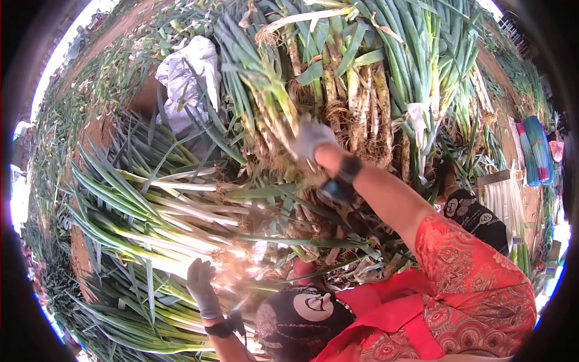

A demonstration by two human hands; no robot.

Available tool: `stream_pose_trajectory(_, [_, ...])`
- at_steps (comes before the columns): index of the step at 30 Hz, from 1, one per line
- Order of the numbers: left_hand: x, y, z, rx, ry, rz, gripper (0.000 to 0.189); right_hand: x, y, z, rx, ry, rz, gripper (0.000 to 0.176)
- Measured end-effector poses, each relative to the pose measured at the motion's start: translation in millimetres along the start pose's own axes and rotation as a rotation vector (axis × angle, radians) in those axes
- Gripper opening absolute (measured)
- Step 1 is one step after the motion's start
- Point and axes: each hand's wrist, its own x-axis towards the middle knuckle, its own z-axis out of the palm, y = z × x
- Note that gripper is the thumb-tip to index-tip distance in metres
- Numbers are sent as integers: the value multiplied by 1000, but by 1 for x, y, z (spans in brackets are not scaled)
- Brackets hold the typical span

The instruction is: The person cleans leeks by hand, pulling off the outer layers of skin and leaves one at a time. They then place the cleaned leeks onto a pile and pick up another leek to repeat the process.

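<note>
My left hand (203,285), in a pale glove with a dark band at the wrist, is beside the white stems of a pile of long green onions (181,199). Its fingers are stretched out, and no onion shows in its grasp. My right hand (315,142), also gloved, reaches forward to the root ends of an upright bunch of green onions (265,111). Motion blurs its fingers, so whether they grip a stalk cannot be made out. Brown, dirty roots hang from the standing onions (356,102) just beyond it.
A crumpled white sack (192,78) lies at the upper left. More onions (416,48) stand at the back, one bunch tied with white material (417,114). Blue-and-red bundled material (535,151) is at the right. Loose leaves and trimmings cover the ground near my knees.
</note>
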Motion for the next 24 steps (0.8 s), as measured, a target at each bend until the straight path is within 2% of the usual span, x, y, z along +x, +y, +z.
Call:
stream_pose_trajectory(1, [-6,14,12,4,-9,-11,36,-29,9,2,39,-70,5,74])
stream_pose_trajectory(3, [-13,30,28,37,-50,10,37,-49,56,44,-103,43,-76,83])
stream_pose_trajectory(5, [-18,40,36,77,-121,117,31,-92,89,68,-149,82,-55,80])
stream_pose_trajectory(8, [-28,61,43,91,-152,203,28,-116,144,99,-380,193,-121,66])
stream_pose_trajectory(11, [-47,101,49,121,-167,288,28,-143,149,64,-368,386,-287,49])
stream_pose_trajectory(12, [-57,118,52,124,-174,324,28,-144,149,56,-219,379,-265,39])
stream_pose_trajectory(15, [-83,162,57,60,-223,464,28,-171,139,13,210,252,-235,33])
stream_pose_trajectory(19, [-134,212,82,-15,-249,525,26,-232,152,-12,271,475,-466,37])
stream_pose_trajectory(20, [-149,220,92,13,-329,573,24,-265,150,-26,254,422,-416,33])
stream_pose_trajectory(21, [-162,221,102,84,-377,570,24,-287,153,-29,260,469,-465,31])
stream_pose_trajectory(22, [-172,218,114,83,-486,563,25,-306,160,-29,266,512,-512,30])
stream_pose_trajectory(23, [-180,213,128,88,-684,521,27,-322,168,-26,274,551,-558,28])
stream_pose_trajectory(24, [-199,203,150,110,-609,511,31,-335,174,-22,259,606,-610,29])
